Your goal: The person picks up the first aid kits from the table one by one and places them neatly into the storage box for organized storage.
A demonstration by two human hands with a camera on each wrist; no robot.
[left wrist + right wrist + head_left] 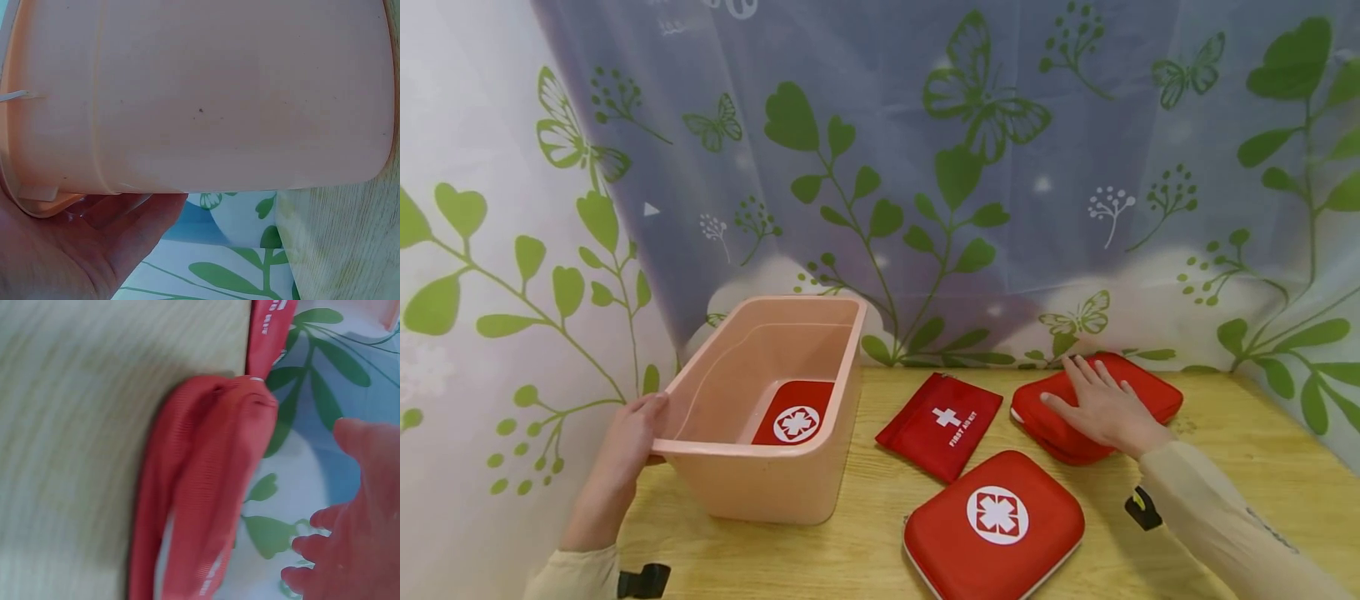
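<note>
A peach plastic bin stands on the left of the table, and my left hand grips its near left rim. The left wrist view shows the fingers curled under the rim beside the bin's wall. Inside the bin lies a red first aid item with a white cross emblem, partly hidden by the near wall. My right hand, fingers spread, overlaps a soft red zippered bag at the right. In the right wrist view, this hand hovers apart from the red bag.
Between bin and bag lies a flat red first aid kit pouch. Nearer the front is a red hard-shell first aid case with a white round emblem. A patterned curtain hangs behind the wooden table.
</note>
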